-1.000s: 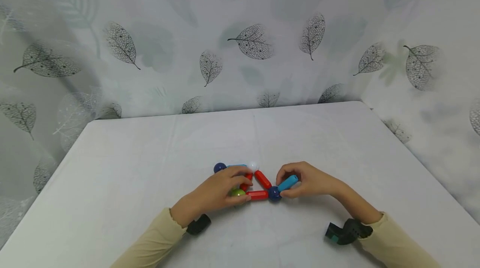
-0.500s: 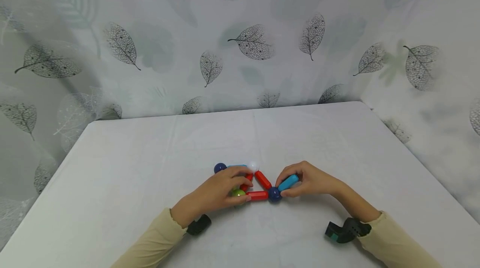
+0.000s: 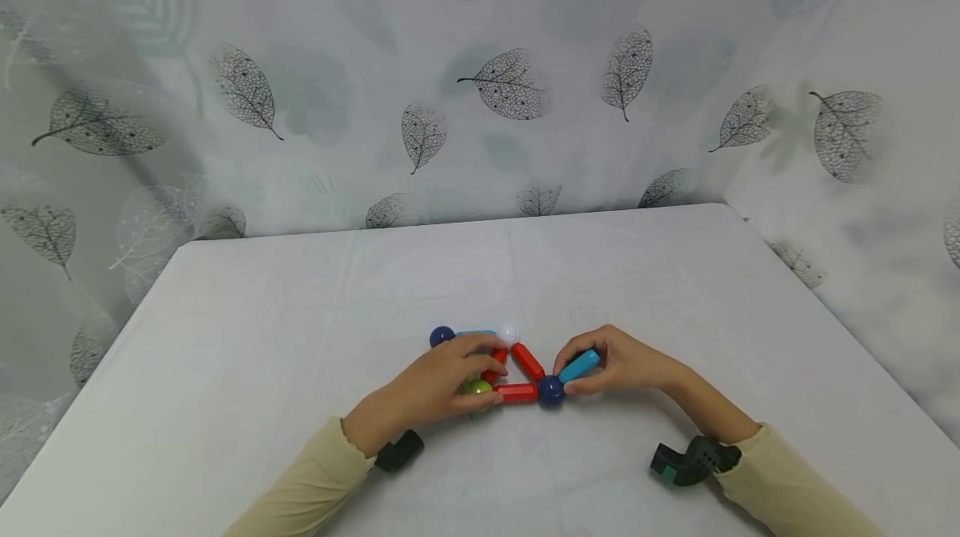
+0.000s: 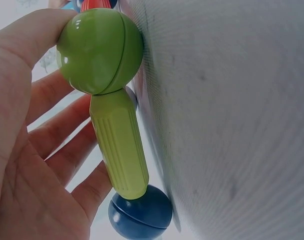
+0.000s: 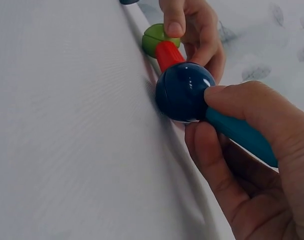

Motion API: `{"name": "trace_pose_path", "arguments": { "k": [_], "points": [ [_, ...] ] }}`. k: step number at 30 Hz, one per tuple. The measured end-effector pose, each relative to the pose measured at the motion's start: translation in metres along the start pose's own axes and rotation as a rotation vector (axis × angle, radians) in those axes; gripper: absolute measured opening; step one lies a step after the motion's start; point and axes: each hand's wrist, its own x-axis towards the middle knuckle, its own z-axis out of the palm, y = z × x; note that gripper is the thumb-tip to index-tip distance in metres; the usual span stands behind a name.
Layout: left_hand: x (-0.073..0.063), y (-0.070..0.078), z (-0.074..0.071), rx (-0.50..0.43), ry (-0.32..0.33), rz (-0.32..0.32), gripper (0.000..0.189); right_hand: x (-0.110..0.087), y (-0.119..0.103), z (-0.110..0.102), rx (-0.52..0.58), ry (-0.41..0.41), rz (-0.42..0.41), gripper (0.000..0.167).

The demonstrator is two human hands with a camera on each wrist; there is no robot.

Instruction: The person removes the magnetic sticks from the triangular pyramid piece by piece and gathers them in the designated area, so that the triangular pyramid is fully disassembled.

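Note:
Magnetic rods and balls lie joined on the white table. Three red rods [image 3: 528, 362] form a triangle between a green ball [image 3: 477, 387], a white ball [image 3: 507, 334] and a navy ball [image 3: 551, 390]. My left hand [image 3: 431, 383] holds the green ball, thumb on its side, the other fingers reaching over the triangle. Under that palm a yellow-green rod [image 4: 120, 142] runs from the green ball to another navy ball [image 4: 140, 212]. With thumb and fingers my right hand [image 3: 618, 362] pinches a light blue rod [image 3: 580, 365], its end against the right navy ball.
Another light blue rod [image 3: 474, 332] lies along the back between the white ball and the left navy ball. The white tabletop [image 3: 262, 337] ends at a leaf-printed curtain [image 3: 315, 103] behind and at both sides. Dark wrist cameras [image 3: 399, 450] sit under both wrists.
Almost nothing moves. Both hands keep their holds, and the light blue rod in the right hand stays against the navy ball.

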Motion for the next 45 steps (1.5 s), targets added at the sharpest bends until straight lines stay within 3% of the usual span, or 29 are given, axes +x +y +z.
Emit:
{"name": "trace_pose_path", "arguments": {
  "k": [27, 40, 45],
  "points": [
    [-0.001, -0.001, 0.002, -0.005, 0.015, 0.020, 0.024, -0.001, 0.007, 0.000, 0.027, -0.004, -0.010, 0.015],
    [-0.001, 0.001, 0.000, -0.004, -0.005, -0.006, 0.023, -0.001, 0.014, -0.016, -0.148, 0.196, -0.032, 0.019],
    [0.000, 0.001, 0.000, -0.013, -0.013, -0.009, 0.023, -0.001, 0.016, -0.019, -0.183, 0.296, 0.040, 0.025]
  ]
}}
